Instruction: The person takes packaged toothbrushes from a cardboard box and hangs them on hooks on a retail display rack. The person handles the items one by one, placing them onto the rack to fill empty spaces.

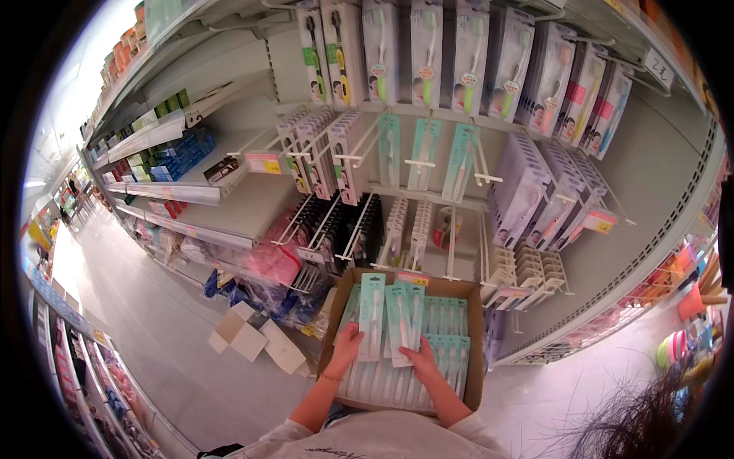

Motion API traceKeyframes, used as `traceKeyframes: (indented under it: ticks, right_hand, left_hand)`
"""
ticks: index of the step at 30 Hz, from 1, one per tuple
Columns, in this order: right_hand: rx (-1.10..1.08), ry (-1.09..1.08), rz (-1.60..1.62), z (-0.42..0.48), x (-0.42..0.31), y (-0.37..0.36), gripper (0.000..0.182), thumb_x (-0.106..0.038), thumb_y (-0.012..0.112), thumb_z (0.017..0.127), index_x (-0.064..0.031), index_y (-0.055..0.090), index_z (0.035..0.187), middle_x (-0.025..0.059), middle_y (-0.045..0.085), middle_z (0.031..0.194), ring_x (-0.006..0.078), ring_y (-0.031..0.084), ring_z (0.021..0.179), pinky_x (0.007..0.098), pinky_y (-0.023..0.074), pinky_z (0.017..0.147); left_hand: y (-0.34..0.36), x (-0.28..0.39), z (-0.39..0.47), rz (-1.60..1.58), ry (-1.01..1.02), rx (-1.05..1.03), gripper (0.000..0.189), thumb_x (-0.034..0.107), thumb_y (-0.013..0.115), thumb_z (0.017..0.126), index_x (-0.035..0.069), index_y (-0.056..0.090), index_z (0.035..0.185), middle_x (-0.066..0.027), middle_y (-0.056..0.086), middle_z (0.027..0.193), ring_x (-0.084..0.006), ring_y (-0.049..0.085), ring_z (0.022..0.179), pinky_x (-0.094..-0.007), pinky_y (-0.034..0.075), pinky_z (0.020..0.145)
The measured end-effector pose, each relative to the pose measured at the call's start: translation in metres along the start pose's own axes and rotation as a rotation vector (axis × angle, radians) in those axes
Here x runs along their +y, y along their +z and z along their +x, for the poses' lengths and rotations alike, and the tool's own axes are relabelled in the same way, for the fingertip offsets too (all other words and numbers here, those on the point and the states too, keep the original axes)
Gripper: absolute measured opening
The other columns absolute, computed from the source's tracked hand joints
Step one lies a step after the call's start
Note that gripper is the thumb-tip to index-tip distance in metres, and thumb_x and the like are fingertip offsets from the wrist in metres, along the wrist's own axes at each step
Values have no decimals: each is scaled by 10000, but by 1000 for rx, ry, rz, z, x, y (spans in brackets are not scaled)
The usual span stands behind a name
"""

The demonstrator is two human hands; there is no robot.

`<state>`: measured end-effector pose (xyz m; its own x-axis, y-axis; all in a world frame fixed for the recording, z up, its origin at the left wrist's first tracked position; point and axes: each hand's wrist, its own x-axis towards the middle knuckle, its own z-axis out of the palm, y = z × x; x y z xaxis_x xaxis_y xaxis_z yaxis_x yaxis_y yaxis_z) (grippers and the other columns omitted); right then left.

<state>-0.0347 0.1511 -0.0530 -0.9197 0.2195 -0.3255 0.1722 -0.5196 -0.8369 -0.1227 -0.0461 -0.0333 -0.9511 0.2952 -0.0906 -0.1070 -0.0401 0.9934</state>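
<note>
An open cardboard box (475, 350) full of teal-carded packaged toothbrushes (447, 315) stands before me, against the lower shelf hooks. Over it, my left hand (344, 350) grips a packaged toothbrush with a teal card (373, 315) by its lower left edge. My right hand (423, 361) is closed on the lower end of more such packs (399, 321), which overlap each other. Both sets are upright, side by side. Above the box, a few teal packs (423, 155) hang on white display hooks (420, 163) of the shelf unit.
More packaged toothbrushes (427, 54) hang above and at the right (522, 195). White hook ends jut out around the box. Shelves with small boxes (183, 152) are at the left. Opened cartons (246, 338) lie on the floor at lower left, beside plastic-wrapped goods (272, 258).
</note>
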Motion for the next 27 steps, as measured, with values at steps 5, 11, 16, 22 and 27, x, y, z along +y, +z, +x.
traceKeyframes:
  ticks: [5,11,16,22,27]
  right_hand:
    - [-73,13,-34,4,-2,-7,735,22,702,716,-5,317,1341,140,507,1221,243,522,1097,345,446,908]
    - [-213,-15,-237,7,3,-13,757,-49,736,698,7,337,1339,132,502,1239,238,504,1120,345,414,937]
    - [-299,-10,-279,3,1,-7,778,-14,730,707,-7,311,1362,114,492,1257,224,497,1136,330,412,951]
    - [-256,-48,-327,-6,-10,-3,733,-91,744,689,-8,383,1321,113,515,1227,221,497,1124,347,400,952]
    - [-263,-38,-336,-12,-19,1,728,-103,741,691,-9,386,1319,120,520,1220,225,502,1120,346,393,957]
  left_hand:
    - [-9,55,-14,18,171,-110,120,18,505,883,13,549,994,-9,610,861,-58,544,804,-205,426,705]
    - [2,163,4,-73,220,-15,149,13,488,906,15,531,1048,-9,614,906,-42,545,814,-188,430,712]
    - [0,205,48,-185,368,-22,184,39,477,915,16,519,1093,-27,625,959,-63,583,840,-210,478,723]
    - [9,221,76,-227,409,-50,194,29,463,921,-10,518,1103,-46,632,969,-72,574,873,-208,449,769]
    - [13,216,98,-191,423,-82,222,69,486,916,17,506,1131,-33,622,948,-80,599,834,-219,500,700]
